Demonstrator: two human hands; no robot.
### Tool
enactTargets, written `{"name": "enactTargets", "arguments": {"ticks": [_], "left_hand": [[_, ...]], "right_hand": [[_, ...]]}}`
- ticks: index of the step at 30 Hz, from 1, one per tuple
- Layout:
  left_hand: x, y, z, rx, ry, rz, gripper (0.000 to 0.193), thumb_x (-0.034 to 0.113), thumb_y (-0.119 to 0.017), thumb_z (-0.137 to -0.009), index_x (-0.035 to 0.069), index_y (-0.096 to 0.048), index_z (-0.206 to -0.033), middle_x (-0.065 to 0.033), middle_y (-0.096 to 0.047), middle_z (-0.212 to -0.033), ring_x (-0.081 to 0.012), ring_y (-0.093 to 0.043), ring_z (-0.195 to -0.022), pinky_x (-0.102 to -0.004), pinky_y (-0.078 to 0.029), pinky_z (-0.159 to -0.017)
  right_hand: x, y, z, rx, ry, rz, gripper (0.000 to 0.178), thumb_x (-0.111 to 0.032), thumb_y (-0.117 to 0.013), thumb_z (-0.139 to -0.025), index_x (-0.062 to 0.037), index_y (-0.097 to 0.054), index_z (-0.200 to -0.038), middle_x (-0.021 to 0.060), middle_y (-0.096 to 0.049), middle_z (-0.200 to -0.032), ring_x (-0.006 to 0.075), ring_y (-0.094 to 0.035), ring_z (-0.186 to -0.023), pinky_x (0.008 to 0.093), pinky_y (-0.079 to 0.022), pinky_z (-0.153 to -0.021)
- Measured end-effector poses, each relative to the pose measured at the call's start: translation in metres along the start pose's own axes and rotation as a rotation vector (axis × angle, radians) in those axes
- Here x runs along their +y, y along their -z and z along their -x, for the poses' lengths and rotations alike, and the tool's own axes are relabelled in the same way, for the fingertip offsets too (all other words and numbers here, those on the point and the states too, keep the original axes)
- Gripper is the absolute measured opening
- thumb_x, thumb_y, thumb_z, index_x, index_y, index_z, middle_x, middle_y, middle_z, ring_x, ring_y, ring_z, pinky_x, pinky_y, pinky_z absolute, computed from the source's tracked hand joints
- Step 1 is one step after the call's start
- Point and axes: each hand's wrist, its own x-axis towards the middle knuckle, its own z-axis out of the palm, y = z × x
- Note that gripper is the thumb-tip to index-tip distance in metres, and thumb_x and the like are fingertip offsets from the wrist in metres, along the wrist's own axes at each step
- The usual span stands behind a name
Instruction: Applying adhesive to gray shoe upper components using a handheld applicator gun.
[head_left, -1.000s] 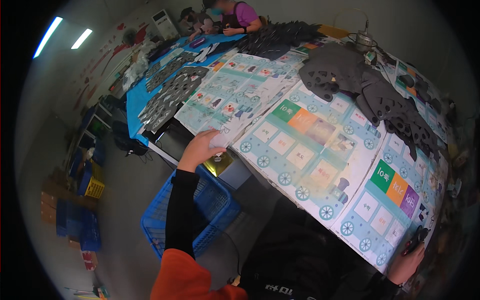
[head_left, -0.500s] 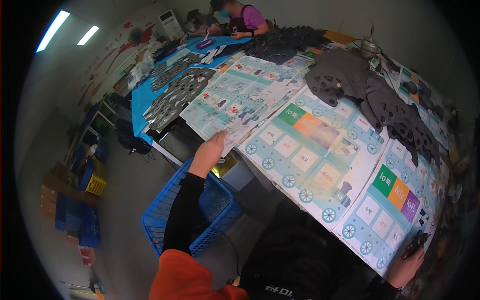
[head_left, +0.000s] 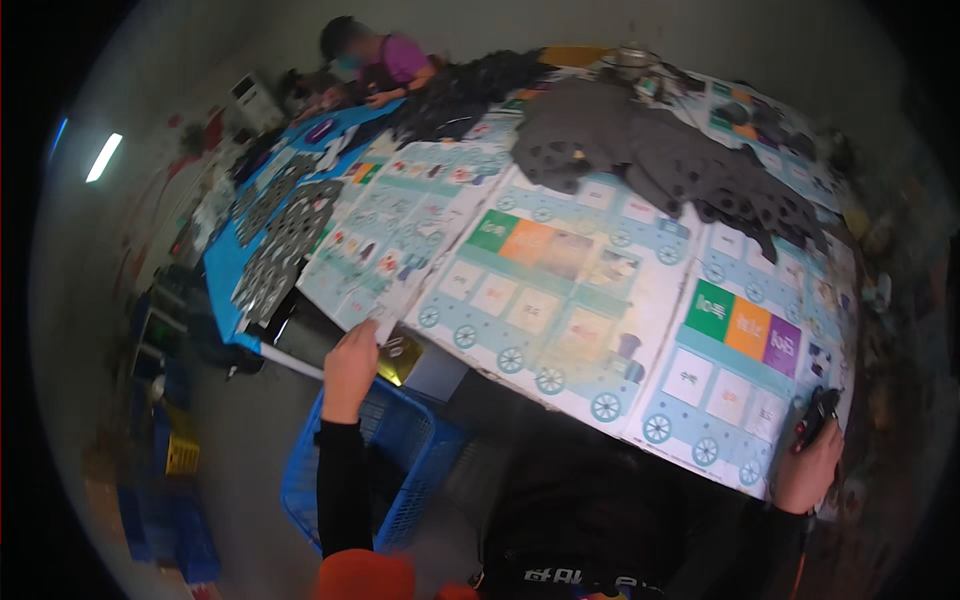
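Note:
My left hand (head_left: 348,375) reaches out over the blue basket, its fingers bent together at the near corner of a printed sheet (head_left: 345,305) with small pictures. Whatever is between those fingertips is too small to make out. At the right edge of the table, my right hand (head_left: 808,470) is closed round a dark hand tool (head_left: 818,412) with a touch of red; its exact kind is blurred. Beside that hand lies a printed board (head_left: 690,375) with green, orange and purple blocks and a train pattern. A similar, stained board (head_left: 530,310) lies between my hands.
Dark grey foam sheets with cut-outs (head_left: 640,140) spread over the table's far side. More grey cut-out sheets (head_left: 295,235) lie on a blue table cover (head_left: 228,275) at left. The blue basket (head_left: 410,420) stands below the table edge. A co-worker (head_left: 390,65) sits at the far end.
The view has turned to the right, so the table appears further left. My left hand stays by the sheet's corner, and my right hand still holds the dark tool near the table's right edge.

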Motion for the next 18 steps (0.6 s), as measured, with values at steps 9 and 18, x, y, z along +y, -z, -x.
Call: {"name": "enactTargets", "arguments": {"ticks": [9, 18], "left_hand": [[0.188, 0.097, -0.129, -0.158, -0.314, 0.869, 0.048, 0.02, -0.075, -0.095, -0.002, -0.061, -0.136, -0.0187, -0.075, -0.118, -0.0247, -0.073, -0.109, -0.0398, -0.056, -0.092], [0.405, -0.017, -0.325, -0.122, -0.192, 0.348, 0.097, 0.052, -0.086, -0.082, -0.015, -0.048, -0.14, -0.0336, -0.056, -0.142, -0.0466, -0.054, -0.134, -0.0477, -0.049, -0.11]], "right_hand": [[-0.009, 0.012, -0.002, 0.058, -0.012, 0.002, 0.046, -0.013, -0.075, -0.083, 0.0006, -0.057, -0.124, 0.0179, -0.063, -0.119, 0.04, -0.059, -0.12, 0.0459, -0.055, -0.094], [-0.009, 0.017, -0.003, 0.067, 0.002, -0.053, 0.047, -0.014, -0.077, -0.079, 0.0007, -0.056, -0.119, 0.0179, -0.06, -0.115, 0.0388, -0.059, -0.12, 0.044, -0.058, -0.091]]}}
